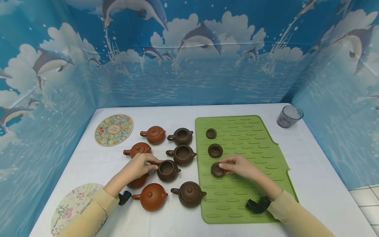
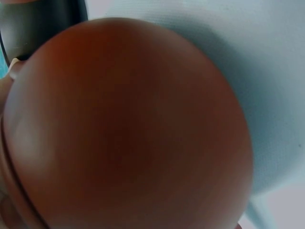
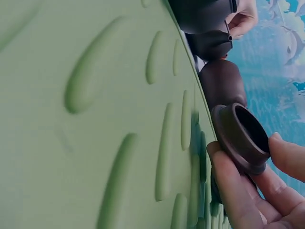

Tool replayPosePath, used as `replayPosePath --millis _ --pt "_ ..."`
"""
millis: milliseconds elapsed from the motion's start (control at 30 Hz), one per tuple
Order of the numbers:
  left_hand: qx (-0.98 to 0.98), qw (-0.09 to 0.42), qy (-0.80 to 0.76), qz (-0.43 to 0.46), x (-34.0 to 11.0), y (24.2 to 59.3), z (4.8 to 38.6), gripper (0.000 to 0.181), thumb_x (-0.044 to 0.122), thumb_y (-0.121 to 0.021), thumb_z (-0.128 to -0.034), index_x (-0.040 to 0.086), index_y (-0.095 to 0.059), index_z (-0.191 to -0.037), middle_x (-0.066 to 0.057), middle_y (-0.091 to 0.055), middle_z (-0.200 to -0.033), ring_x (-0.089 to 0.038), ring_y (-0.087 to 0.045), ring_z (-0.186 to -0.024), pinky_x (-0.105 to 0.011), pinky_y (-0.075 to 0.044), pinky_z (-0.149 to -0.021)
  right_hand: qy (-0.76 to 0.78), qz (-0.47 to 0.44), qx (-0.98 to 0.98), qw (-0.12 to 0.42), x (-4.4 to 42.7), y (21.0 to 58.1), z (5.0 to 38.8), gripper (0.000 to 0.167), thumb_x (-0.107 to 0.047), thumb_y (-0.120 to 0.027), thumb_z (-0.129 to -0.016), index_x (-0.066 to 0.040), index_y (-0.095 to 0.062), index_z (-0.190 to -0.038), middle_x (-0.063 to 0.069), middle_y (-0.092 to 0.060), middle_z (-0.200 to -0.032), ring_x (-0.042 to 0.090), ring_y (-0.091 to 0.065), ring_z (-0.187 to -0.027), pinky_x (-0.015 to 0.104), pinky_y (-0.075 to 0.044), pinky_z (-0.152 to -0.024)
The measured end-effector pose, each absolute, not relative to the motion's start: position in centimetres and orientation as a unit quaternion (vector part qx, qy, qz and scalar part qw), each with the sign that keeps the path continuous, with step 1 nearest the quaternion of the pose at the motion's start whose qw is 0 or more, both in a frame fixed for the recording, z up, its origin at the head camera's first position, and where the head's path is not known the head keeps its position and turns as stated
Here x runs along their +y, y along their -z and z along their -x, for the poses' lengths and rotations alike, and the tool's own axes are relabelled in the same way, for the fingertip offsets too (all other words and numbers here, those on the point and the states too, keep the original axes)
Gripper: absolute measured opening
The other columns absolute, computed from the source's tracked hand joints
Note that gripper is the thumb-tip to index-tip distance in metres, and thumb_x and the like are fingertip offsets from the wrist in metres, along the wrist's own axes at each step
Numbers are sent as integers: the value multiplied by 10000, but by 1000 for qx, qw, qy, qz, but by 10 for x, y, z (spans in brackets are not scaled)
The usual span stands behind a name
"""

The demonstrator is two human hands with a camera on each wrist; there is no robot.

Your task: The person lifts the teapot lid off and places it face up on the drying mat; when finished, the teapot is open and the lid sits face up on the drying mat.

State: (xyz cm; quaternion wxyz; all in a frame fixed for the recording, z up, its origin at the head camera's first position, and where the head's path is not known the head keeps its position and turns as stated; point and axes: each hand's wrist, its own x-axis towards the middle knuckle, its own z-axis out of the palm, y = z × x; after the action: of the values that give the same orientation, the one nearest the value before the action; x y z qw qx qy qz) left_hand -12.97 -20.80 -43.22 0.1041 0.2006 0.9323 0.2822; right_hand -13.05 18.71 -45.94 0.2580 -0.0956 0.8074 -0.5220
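My left hand [image 1: 134, 169] pinches the handle side of a dark, lidless teapot [image 1: 168, 175], which stands among other pots. The left wrist view is mostly filled by the round body of a reddish-brown teapot [image 2: 133, 124]. Over the green mat, my right hand [image 1: 241, 167] holds a small dark lid [image 1: 217, 170] between thumb and fingers. In the right wrist view that lid [image 3: 240, 136] is tilted, its hollow underside showing, with my right hand [image 3: 257, 191] gripping its rim. Two more dark lids, one small [image 1: 211, 133] and one larger [image 1: 215, 150], lie farther back on the mat.
Two lidless dark teapots [image 1: 182, 155] stand behind the held one; a lidded dark teapot [image 1: 190, 194] is nearer. Several reddish teapots [image 1: 152, 197] stand left. The green mat [image 1: 245, 197] lies right, a glass [image 1: 289, 116] behind it. Two round patterned mats [image 1: 113, 130] lie left.
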Motion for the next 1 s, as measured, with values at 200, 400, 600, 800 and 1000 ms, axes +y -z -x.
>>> replayPosePath --millis 200,400,600,800,1000 --pt "933 102 -282 -201 -208 432 129 234 85 -764 -838 110 -778 -1070 -49 -760 -1050 -242 -693 -1044 -383 -582 -828 500 101 828 234 186 461 127 405 -265 -681 -937 44 -672 -1200 168 -731 -1061 197 -716 -829 333 -597 -736" --pt "933 103 -281 -200 -207 432 129 232 84 -758 -844 112 -777 -1073 -46 -758 -1055 -244 -691 -1049 -388 -579 -839 478 118 842 219 186 463 126 372 -273 -672 -944 10 -694 -1184 136 -738 -1028 165 -696 -801 307 -581 -698" --pt "933 105 -283 -196 -207 432 129 230 87 -759 -845 124 -779 -1071 -41 -757 -1059 -244 -689 -1052 -393 -579 -833 469 119 846 222 189 463 127 366 -285 -620 -979 -4 -691 -1202 179 -717 -1135 218 -728 -908 335 -596 -774" --pt "933 106 -283 -197 -208 433 128 249 87 -756 -848 132 -771 -1092 -28 -755 -1072 -241 -684 -1063 -394 -578 -843 467 116 849 218 191 463 128 357 -272 -602 -991 5 -691 -1197 188 -717 -1127 237 -727 -933 343 -599 -791" --pt "933 103 -276 -208 -208 433 127 265 89 -752 -853 134 -756 -1114 -6 -753 -1075 -219 -687 -1051 -390 -578 -867 447 117 863 202 192 462 129 336 -297 -604 -988 -39 -714 -1173 141 -739 -1084 186 -727 -902 319 -588 -758"
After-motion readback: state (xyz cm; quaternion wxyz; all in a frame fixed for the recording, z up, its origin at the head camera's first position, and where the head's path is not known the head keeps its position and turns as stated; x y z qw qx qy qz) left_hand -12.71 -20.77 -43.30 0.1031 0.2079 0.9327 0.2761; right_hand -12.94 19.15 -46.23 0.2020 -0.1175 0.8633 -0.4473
